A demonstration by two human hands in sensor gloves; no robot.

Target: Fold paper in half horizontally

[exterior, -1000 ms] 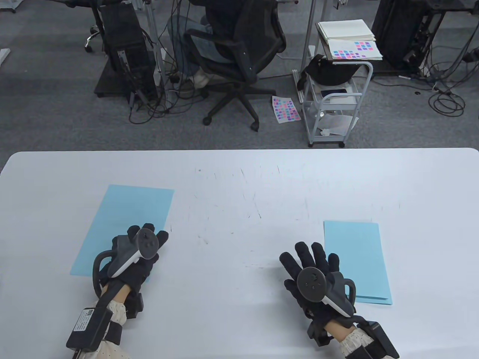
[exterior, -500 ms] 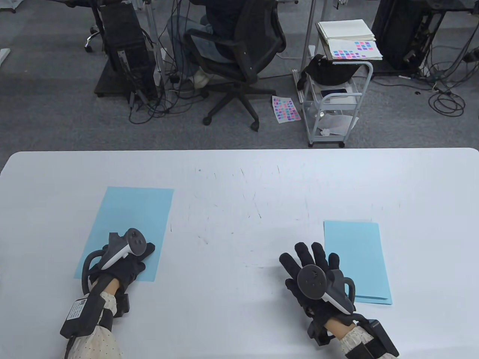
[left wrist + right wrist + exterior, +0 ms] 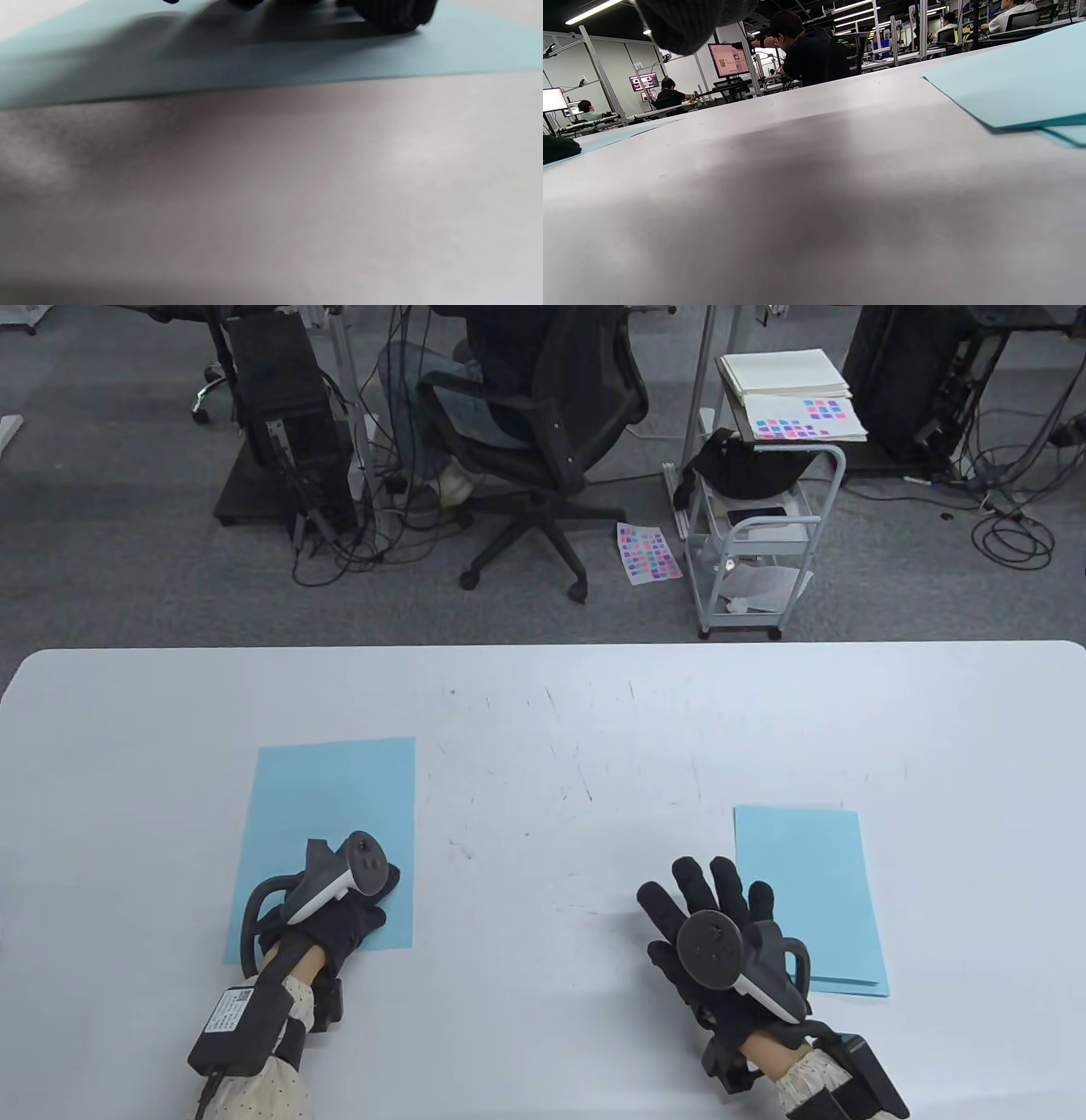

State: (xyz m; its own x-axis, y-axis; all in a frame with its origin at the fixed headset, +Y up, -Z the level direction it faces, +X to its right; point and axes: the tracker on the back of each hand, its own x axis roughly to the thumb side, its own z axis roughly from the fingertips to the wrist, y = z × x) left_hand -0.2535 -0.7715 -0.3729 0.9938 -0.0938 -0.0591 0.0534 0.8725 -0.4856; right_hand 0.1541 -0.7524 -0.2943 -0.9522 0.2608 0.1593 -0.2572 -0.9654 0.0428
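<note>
White table [image 3: 543, 704] holds paper [image 3: 335, 797] under left hand [image 3: 339, 912].

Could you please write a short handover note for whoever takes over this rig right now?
Left hand: rests on the near end of the left sheet, fingers down on it; grip not visible.
Right hand: open, fingers spread, flat on the table just left of the right stack.
Left sheet lies flat and unfolded, about square to the table edge.
Right stack looks already folded, layered edges at its near end.
Left to do: bring one short edge of the left sheet onto the other and crease.
</note>
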